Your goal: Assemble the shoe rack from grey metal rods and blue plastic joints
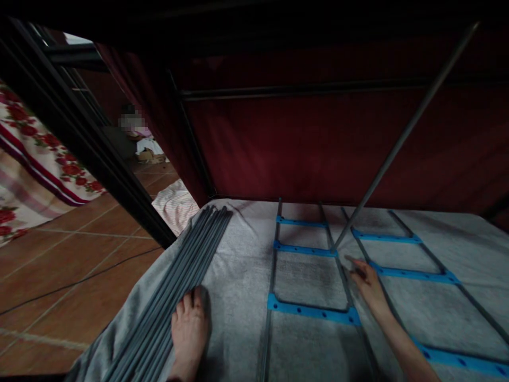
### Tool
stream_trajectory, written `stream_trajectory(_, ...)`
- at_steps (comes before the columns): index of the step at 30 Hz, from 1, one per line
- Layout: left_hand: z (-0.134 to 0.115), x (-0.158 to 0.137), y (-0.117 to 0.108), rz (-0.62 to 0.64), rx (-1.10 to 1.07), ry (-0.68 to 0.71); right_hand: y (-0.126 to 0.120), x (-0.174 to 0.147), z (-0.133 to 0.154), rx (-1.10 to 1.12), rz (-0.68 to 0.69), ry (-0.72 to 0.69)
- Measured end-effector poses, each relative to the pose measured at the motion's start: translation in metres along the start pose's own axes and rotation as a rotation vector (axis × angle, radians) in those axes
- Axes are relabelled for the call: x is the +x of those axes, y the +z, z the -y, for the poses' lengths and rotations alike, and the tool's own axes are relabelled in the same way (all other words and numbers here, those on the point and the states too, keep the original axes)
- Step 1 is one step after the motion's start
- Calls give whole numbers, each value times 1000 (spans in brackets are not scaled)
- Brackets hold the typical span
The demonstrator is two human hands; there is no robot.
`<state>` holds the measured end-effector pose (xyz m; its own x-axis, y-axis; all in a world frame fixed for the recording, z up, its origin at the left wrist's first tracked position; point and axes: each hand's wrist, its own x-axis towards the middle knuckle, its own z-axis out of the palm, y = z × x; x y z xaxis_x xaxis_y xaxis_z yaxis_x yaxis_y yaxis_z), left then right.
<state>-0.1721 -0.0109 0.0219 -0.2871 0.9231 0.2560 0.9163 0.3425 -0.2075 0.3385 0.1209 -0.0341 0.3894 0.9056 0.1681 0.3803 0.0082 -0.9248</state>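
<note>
My left hand (191, 323) rests palm down at the right edge of a bundle of grey rods (178, 265). Its fingers lie loosely on or beside the rods without closing round any. My right hand (368, 284) is over the cloth between two ladder-like frames, index finger stretched out and the other fingers partly curled, with nothing visible in it. Near its fingertip, a single grey rod (405, 132) slants up from the right end of a blue crosspiece (306, 249). Blue crosspieces with holes join the side rods of the left frame (314, 313) and the right frame (417, 274).
Grey cloth (242, 254) covers the surface under the frames. Dark red curtains (310, 143) and black bars (302, 92) enclose the back. A black post (91, 138) stands at the left, beside a tiled floor (107, 223) with a cable and flowered fabric (51, 154).
</note>
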Motion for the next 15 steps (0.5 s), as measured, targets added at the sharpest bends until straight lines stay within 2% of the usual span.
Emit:
stream_trajectory(3, -3, 1, -3, 36, 95, 3, -18, -35, -26, -69, -15, 59)
stream_trajectory(6, -11, 8, -8, 63, 116, -33, -27, -61, -34, -123, 6, 40)
stream_trajectory(11, -9, 21, -7, 102, 44, -80, -20, -81, -22, -151, 12, -24)
stream_trajectory(15, 3, 28, 4, 173, -156, -148, -13, -82, -4, -94, -42, -52)
